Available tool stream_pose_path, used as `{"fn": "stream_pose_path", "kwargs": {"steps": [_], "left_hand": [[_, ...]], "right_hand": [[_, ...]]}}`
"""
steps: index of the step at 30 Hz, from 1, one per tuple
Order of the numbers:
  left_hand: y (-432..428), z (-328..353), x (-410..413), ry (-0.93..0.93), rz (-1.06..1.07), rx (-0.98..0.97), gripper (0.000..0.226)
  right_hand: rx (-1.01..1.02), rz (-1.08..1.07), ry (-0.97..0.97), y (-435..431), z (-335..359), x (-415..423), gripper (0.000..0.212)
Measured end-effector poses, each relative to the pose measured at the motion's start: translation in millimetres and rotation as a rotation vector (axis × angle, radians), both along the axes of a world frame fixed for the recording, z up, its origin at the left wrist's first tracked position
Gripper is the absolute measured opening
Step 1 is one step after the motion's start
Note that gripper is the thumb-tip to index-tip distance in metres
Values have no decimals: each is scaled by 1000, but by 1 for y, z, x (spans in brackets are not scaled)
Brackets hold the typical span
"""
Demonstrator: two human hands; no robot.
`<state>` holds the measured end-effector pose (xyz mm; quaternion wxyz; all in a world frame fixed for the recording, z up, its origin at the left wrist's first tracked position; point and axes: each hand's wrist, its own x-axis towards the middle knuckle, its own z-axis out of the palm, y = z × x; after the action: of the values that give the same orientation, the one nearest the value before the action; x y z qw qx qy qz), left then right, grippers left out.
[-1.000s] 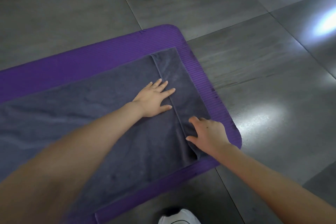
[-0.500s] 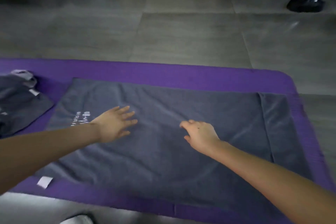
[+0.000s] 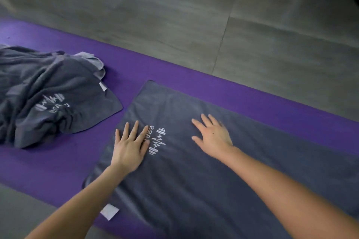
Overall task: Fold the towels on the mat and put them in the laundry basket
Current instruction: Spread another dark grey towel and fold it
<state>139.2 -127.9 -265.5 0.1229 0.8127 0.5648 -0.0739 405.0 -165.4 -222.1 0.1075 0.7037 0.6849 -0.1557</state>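
A dark grey towel [image 3: 194, 180] with a white logo lies spread flat on the purple mat [image 3: 174, 75]. My left hand [image 3: 129, 147] rests flat on the towel near its left end, fingers straight, just left of the logo. My right hand [image 3: 212, 134] lies flat on the towel to the right of the logo, fingers spread. A white label [image 3: 109, 212] sticks out at the towel's near left corner. A crumpled pile of grey towels [image 3: 48, 95] sits on the mat to the left. No laundry basket is in view.
Grey tiled floor [image 3: 213, 15] surrounds the mat on the far side and at the near left. Dark objects show at the top left and top right corners.
The view has swung left along the towel, from its folded right end to its left end. Both hands have slid leftward over the towel, and the crumpled pile has come into view.
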Motion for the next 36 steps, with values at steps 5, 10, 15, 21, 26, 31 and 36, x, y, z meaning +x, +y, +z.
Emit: {"fn": "stream_pose_path", "kwargs": {"steps": [5, 10, 15, 21, 26, 31, 36], "left_hand": [[15, -13, -12, -16, -56, -13, 68], [-5, -2, -44, -241, 123, 88, 57], [-58, 15, -98, -238, 551, 143, 30], [-76, 18, -122, -361, 750, -130, 20], [-74, 31, -135, -383, 829, -87, 9], [-66, 32, -131, -303, 724, -214, 9], [-47, 41, -120, -444, 711, -203, 10]], "right_hand": [[-142, -115, -68, 15, -30, 2, 63], [17, -71, -134, 4, -24, -19, 67], [154, 13, -46, -27, -27, -68, 65], [169, 141, 16, -68, -35, -118, 57], [104, 174, -25, -93, -38, -123, 59], [67, 175, -1, -95, -37, -123, 59], [124, 132, 108, -97, -33, -132, 58]]}}
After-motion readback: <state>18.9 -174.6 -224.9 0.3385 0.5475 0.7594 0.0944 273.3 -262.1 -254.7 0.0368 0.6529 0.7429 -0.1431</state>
